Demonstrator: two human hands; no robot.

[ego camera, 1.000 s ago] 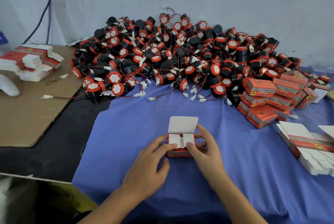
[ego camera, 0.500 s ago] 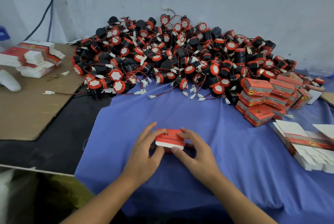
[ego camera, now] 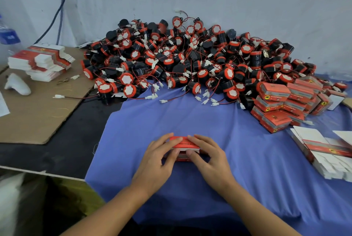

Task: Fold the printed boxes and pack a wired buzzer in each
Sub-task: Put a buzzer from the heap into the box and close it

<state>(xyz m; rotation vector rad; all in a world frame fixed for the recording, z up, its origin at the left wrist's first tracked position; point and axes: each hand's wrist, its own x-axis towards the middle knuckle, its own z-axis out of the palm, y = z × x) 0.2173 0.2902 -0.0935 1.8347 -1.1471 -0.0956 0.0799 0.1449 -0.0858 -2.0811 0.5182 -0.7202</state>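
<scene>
Red box [ego camera: 183,142] before buzzer pile [ego camera: 190,60], packed boxes [ego camera: 274,93]

Packing workshop — heaped wired buzzers [ego camera: 190,60], stacked printed boxes [ego camera: 285,106].

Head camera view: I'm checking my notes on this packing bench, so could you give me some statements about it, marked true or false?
1. Both the left hand and the right hand hold one red box on the blue cloth. True.
2. That box's lid flap stands upright. False: it is folded down over the top.
3. Closed boxes are stacked at the right end of the buzzer pile. True.
4. The loose buzzers lie in a tray. False: they are heaped on the table against the wall.
5. The flat boxes at far left lie on the blue cloth. False: they lie on brown cardboard.
</scene>
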